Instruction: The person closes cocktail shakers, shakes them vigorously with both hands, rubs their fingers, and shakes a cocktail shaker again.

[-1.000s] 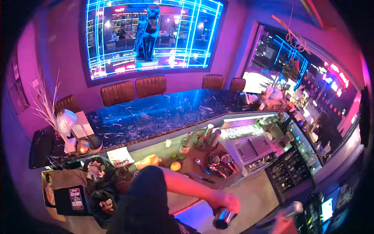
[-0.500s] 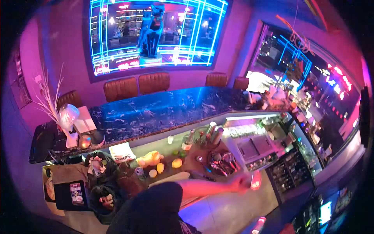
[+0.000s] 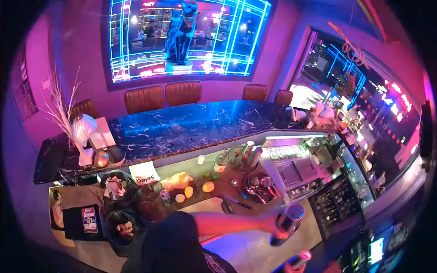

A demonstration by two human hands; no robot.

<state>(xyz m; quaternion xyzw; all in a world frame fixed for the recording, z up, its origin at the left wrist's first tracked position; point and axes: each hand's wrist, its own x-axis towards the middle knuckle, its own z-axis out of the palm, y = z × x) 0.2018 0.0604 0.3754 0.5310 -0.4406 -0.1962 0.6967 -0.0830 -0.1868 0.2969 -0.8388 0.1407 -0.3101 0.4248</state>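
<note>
My left hand reaches across from the black sleeve and closes round a dark cylindrical vessel, probably a shaker tin. The vessel is tilted, and its upper round end glints blue. Below it, at the bottom edge, my right hand is mostly cut off. Its fingers are round a dark cylinder with a red-lit top; its kind is unclear. Behind the left hand are a knife and a round tray of bar tools. A pale cutting board is partly covered by the arm.
Lemons, limes and a can are on the work counter. Metal tins stand on a tray near a bottle. Beyond rises a dark marble bar; black bags sit left, bottle racks right.
My left hand has moved slightly down, and the vessel in it has turned so its dark side shows. My right hand and its cylinder have come further into view. The whole view has shifted slightly.
</note>
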